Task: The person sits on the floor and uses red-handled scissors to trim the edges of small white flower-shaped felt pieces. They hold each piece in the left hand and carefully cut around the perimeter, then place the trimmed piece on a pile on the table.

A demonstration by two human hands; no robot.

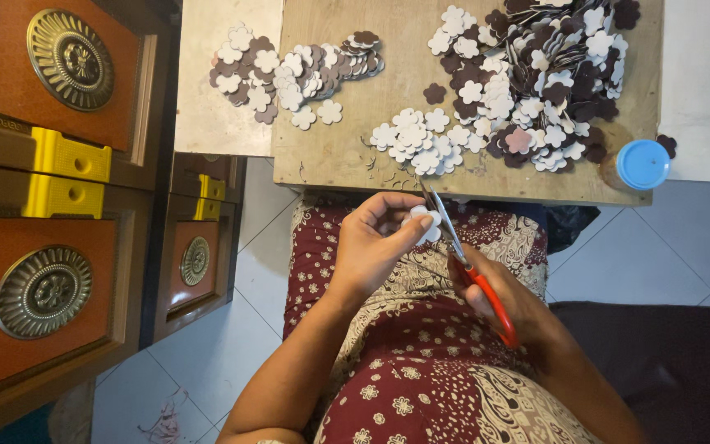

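Even, soft daylight, moderately bright, no hard glare.

Sharp across the wooden board [347,140] and the flower cutouts [527,74]; slightly soft on the left hand [375,242], the right hand [507,300] and the scissors [474,267] close to the lens. Faint shadows under the board's front edge and beneath the arms. Dull sheen on the brass medallions [70,59] and floor tiles [207,345]. Mild wide-angle bending at the left edge; dark, murky lower right corner.

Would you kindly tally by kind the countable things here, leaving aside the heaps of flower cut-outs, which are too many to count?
Red-handled scissors, in the right hand: 1
White flower cut-out held in the left hand: 1
Blue round lid on the wooden board: 1
Round brass medallions: 3
Yellow plastic blocks: 4
Total: 10
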